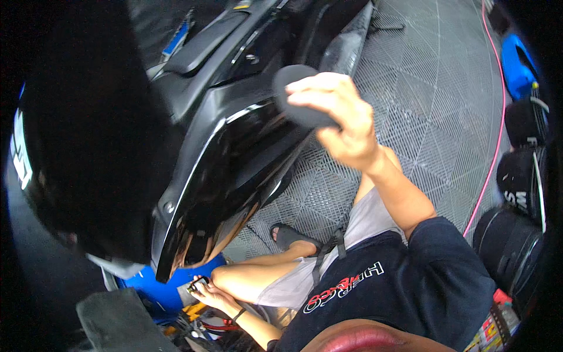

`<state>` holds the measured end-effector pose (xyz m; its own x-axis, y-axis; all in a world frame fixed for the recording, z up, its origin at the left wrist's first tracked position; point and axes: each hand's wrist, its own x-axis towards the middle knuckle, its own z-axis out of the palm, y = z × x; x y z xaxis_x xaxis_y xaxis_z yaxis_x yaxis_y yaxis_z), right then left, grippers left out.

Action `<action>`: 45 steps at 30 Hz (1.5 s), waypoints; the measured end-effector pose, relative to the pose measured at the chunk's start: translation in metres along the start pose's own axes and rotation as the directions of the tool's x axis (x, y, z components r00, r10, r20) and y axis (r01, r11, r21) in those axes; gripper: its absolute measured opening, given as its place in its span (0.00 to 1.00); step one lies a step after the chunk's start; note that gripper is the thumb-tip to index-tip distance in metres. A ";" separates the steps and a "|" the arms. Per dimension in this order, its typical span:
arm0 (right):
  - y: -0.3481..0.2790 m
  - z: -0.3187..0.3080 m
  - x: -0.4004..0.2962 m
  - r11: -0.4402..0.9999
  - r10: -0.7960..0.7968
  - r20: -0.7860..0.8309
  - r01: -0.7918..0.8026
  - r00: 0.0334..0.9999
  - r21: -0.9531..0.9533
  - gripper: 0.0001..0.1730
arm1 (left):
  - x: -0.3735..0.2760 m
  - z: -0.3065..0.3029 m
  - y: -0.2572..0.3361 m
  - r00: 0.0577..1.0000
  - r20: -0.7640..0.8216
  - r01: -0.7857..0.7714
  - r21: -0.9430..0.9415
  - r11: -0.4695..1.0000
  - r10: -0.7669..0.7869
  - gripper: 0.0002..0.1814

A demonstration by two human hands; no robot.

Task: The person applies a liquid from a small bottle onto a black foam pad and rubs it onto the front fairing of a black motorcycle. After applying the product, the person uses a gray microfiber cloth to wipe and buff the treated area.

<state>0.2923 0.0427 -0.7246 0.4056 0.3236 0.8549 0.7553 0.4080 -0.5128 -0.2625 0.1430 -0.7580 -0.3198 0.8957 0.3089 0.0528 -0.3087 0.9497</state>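
Observation:
My right hand (347,114) is raised at the upper middle, its fingers on a round, dark foam-like pad (292,88). The pad overlaps the edge of the glossy black body panel (246,154) of a scooter or motorcycle; whether they touch, I cannot tell. Low at the left, my left hand (213,297) is closed around a small dark-and-light object (200,285), perhaps a little bottle, beside my bent knee and below the panel's lower tip. A black band circles that wrist.
A black seat or footboard part (211,42) lies farther up. Grey grid tiles (422,101) cover the floor, crossed by a pink hose (502,105). Black bags (521,180) and a blue container (517,66) line the right side. A blue drum-like container (162,290) and tools stand low left.

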 end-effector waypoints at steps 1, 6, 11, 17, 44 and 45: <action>0.007 0.002 -0.004 0.998 0.065 -0.033 -0.066 0.997 -0.023 0.26 | -0.007 0.004 0.004 0.999 -0.039 -0.012 0.008 1.000 0.013 0.24; -0.010 0.010 -0.002 0.996 0.090 -0.055 -0.090 0.994 -0.003 0.26 | -0.006 0.021 0.019 0.998 -0.070 0.008 0.091 0.996 -0.001 0.28; -0.049 0.020 -0.011 0.968 0.101 0.005 -0.099 0.995 0.231 0.21 | 0.013 -0.002 -0.009 0.995 0.092 0.043 -0.095 0.995 -0.034 0.15; -0.020 -0.027 -0.032 0.564 0.521 -0.008 -0.337 0.853 0.754 0.27 | 0.031 0.002 -0.010 0.958 0.286 0.040 -0.066 0.997 -0.019 0.14; -0.161 0.058 -0.226 -0.053 0.995 0.105 -0.863 0.000 0.502 0.50 | 0.312 0.071 -0.308 0.878 0.436 0.301 -0.176 0.937 -0.200 0.27; -0.171 0.055 -0.229 0.006 1.000 0.015 -0.823 0.018 0.568 0.43 | 0.307 0.077 -0.314 0.840 0.486 0.329 -0.103 0.939 -0.241 0.30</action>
<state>0.0420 -0.0542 -0.8365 0.7545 0.4270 -0.4984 -0.6217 0.2216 -0.7513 -0.3049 0.5397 -0.9569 0.1779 0.9825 0.0558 -0.1527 -0.0284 0.9879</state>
